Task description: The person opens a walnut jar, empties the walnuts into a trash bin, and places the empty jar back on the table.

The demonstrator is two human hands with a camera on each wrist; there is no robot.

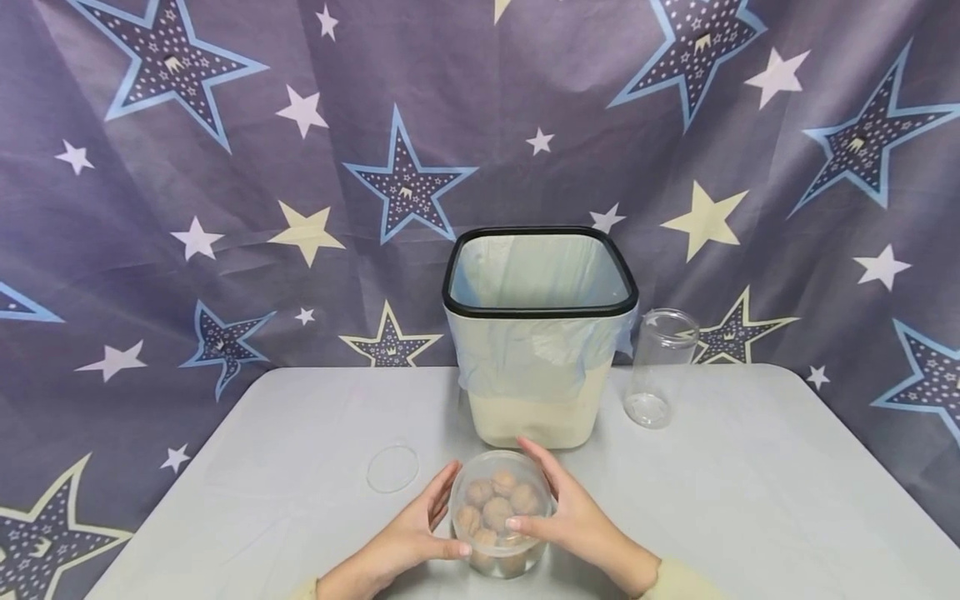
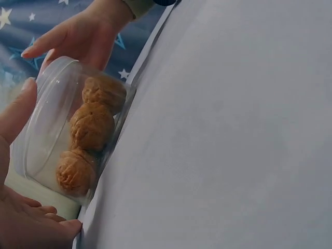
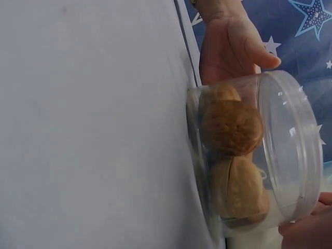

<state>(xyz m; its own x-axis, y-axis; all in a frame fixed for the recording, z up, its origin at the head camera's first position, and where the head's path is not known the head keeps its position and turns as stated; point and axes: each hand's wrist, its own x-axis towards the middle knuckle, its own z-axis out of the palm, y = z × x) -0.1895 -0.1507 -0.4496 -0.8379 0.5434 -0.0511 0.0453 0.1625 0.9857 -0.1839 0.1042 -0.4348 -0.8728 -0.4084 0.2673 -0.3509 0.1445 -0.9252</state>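
Nearest: left hand (image 1: 414, 530) and right hand (image 1: 573, 517), fingers spread wide around one clear tub (image 1: 501, 549) on the bench (image 1: 277, 467); firm hold cannot be told. Tub likely light, stiff, slippery; best taken low on opposite walls. Walnuts (image 1: 498, 513) inside: at least six. One bin (image 1: 536, 358), one jar (image 1: 663, 362), one clear disc (image 1: 393, 468).

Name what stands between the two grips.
The head view shows a clear tub holding walnuts between the left grip and the right grip.

Two hands (image 1: 412, 532) (image 1: 576, 518), two jars (image 1: 492, 549) (image 1: 662, 367), one disc (image 1: 393, 468), one bin (image 1: 536, 408), 6+ walnuts (image 1: 497, 512).
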